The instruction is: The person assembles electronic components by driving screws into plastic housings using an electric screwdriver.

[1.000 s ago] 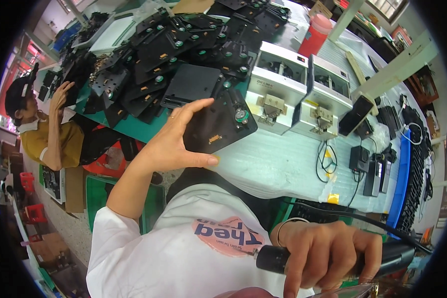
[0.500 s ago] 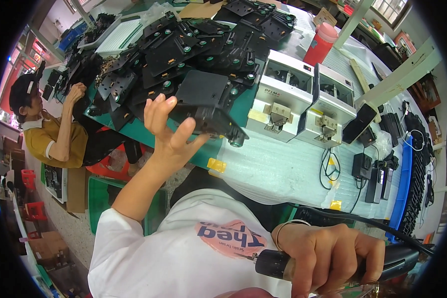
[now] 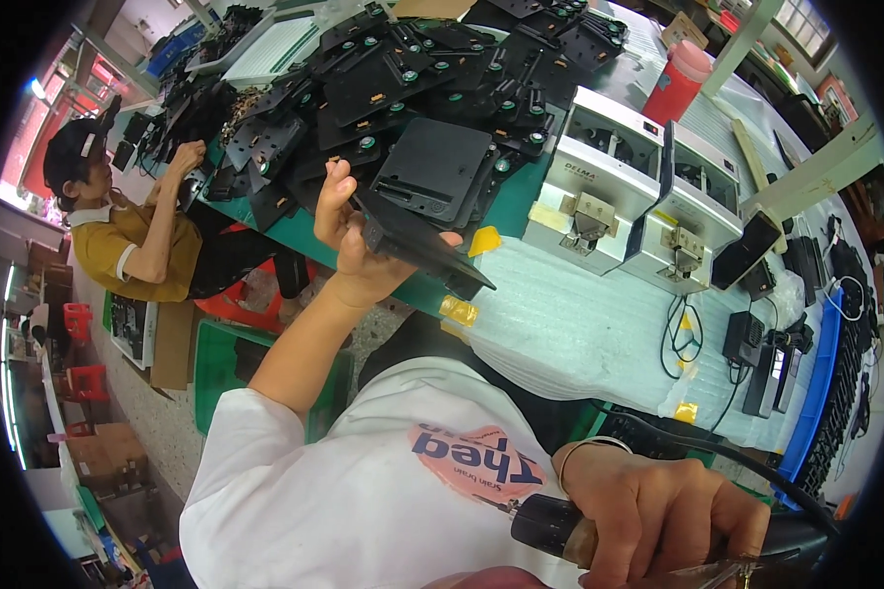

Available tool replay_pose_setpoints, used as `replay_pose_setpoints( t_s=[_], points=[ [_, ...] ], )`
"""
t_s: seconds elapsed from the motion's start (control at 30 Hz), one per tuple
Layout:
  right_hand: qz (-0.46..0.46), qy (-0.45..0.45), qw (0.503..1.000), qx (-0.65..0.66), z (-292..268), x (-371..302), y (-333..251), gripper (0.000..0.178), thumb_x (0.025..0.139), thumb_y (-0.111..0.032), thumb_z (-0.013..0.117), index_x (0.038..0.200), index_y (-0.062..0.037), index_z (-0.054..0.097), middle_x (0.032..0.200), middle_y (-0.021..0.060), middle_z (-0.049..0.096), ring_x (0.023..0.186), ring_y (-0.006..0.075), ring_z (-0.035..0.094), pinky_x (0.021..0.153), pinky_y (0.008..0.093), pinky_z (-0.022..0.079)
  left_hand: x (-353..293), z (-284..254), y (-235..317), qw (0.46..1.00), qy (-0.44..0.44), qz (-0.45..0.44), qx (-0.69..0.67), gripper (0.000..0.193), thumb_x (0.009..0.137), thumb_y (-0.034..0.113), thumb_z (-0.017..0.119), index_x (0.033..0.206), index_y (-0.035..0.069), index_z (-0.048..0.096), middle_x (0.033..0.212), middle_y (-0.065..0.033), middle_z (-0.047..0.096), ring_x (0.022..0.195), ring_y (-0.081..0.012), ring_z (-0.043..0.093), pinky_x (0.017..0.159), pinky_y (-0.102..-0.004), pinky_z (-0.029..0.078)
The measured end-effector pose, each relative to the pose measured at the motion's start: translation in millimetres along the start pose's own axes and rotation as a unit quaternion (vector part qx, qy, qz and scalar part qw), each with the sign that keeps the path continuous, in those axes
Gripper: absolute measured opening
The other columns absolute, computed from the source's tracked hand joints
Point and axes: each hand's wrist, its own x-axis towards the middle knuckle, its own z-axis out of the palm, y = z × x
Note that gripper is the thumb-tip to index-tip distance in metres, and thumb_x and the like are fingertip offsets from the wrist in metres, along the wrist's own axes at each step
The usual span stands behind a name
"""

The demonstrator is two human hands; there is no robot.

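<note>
My left hand (image 3: 359, 250) grips a black plastic part (image 3: 427, 250), seen nearly edge-on and tilted, its lower right corner pointing toward me. Just beyond it a square black plate (image 3: 437, 162) with rounded corners lies on the near side of a heap of similar black plates (image 3: 393, 88). Low at the right, my right hand (image 3: 658, 515) is wrapped round a black electric screwdriver (image 3: 545, 523). Its thin bit points left, in front of my white shirt. The back of the tool is partly out of the picture.
Two silver screw-feeder machines (image 3: 589, 187) stand right of the heap on a foam-covered table (image 3: 560, 324). Beyond them is a red cup (image 3: 678, 83). A blue tray (image 3: 817, 368) runs along the right. At the left a co-worker (image 3: 133, 236) sits by a green crate (image 3: 216, 358).
My left hand has turned the black part edge-on and drawn it off the heap toward me, uncovering the square plate behind. My right hand keeps its grip on the screwdriver.
</note>
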Motion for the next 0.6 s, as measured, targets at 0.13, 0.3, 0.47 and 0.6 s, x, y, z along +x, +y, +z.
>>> replay_pose_setpoints(
  t_s=[0.13,0.3,0.47,0.6],
  points=[
    [-0.005,0.011,1.0,-0.017,0.1,-1.1,0.7,0.026,0.095,-0.002,0.052,0.12,-0.0088,0.054,0.076,0.0104,0.07,0.057,0.0164,0.066,0.068,0.0364,0.06,-1.3,-1.6,-1.3,1.0,0.005,-0.001,0.0,0.12,0.067,0.046,0.087,0.149,0.02,0.003,0.139,-0.0174,0.024,0.133,-0.0378,0.034,0.114,-0.0511,0.031],
    [0.01,0.034,0.999,-0.011,1.8,-4.1,1.2,0.028,0.095,-0.001,0.053,0.122,-0.0083,0.053,0.073,0.0121,0.069,0.053,0.0166,0.065,0.065,0.0368,0.06,-5.1,-6.7,-3.7,0.998,-0.025,-0.046,-0.026,0.127,0.061,0.047,0.09,0.149,0.018,0.003,0.14,-0.0137,0.024,0.133,-0.0357,0.034,0.113,-0.0499,0.034],
    [-0.001,0.035,0.999,-0.016,-1.9,-3.9,3.6,0.027,0.095,-0.002,0.054,0.121,-0.0083,0.053,0.072,0.012,0.068,0.051,0.0169,0.064,0.065,0.0365,0.06,-2.9,-7.8,-9.1,0.998,-0.032,-0.042,-0.03,0.128,0.061,0.047,0.09,0.149,0.017,0.002,0.141,-0.0125,0.024,0.133,-0.0352,0.035,0.112,-0.0495,0.035],
    [0.019,0.033,0.999,-0.017,-3.8,-6.9,0.3,0.026,0.096,-0.006,0.055,0.121,-0.0102,0.054,0.072,0.0114,0.068,0.052,0.0185,0.064,0.067,0.037,0.06,1.6,-3.8,-13.0,0.996,-0.034,-0.043,-0.066,0.13,0.059,0.045,0.092,0.15,0.013,0.004,0.144,-0.0155,0.025,0.132,-0.0351,0.037,0.11,-0.0468,0.036]
  ],
)
